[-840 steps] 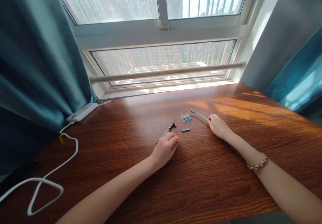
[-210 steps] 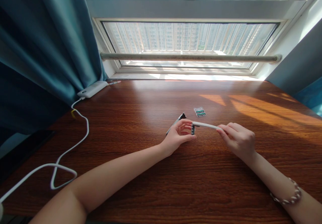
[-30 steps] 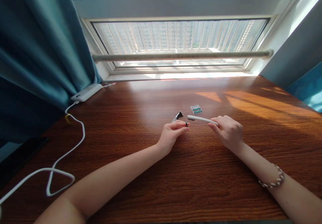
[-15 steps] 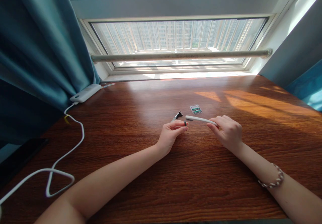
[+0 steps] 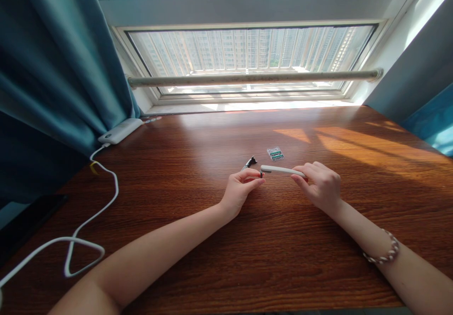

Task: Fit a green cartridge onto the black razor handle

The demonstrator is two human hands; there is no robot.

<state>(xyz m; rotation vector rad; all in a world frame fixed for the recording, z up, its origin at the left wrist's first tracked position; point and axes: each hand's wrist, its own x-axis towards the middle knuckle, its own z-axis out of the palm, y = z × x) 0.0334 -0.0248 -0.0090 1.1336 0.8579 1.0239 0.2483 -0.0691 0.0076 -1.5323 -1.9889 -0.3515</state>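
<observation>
My right hand [image 5: 320, 185] is closed around the handle of a white toothbrush [image 5: 281, 169], which points left with its bristles facing down. Between the thumb and fingers of my left hand [image 5: 240, 187] is a small dark razor cartridge [image 5: 261, 174], mostly covered by the fingertips. The toothbrush's head is right at the cartridge; whether they touch is hard to see. Just beyond my left fingers a razor handle [image 5: 250, 162] with a black neck shows, its lower part hidden by the hand. A clear pack of razor cartridges [image 5: 275, 153] with green strips lies farther back.
The brown wooden table [image 5: 212, 258] reaches to the window. At left, a white device [image 5: 122, 131] with a white cable [image 5: 115, 187] lies by the blue curtain [image 5: 71, 60]. A dark flat object [image 5: 31, 220] is at the left edge. A horizontal pipe [image 5: 255, 78] crosses the window.
The toothbrush head has dipped slightly toward the razor cartridge. My left hand stays in nearly the same place, and the things on the table have not moved.
</observation>
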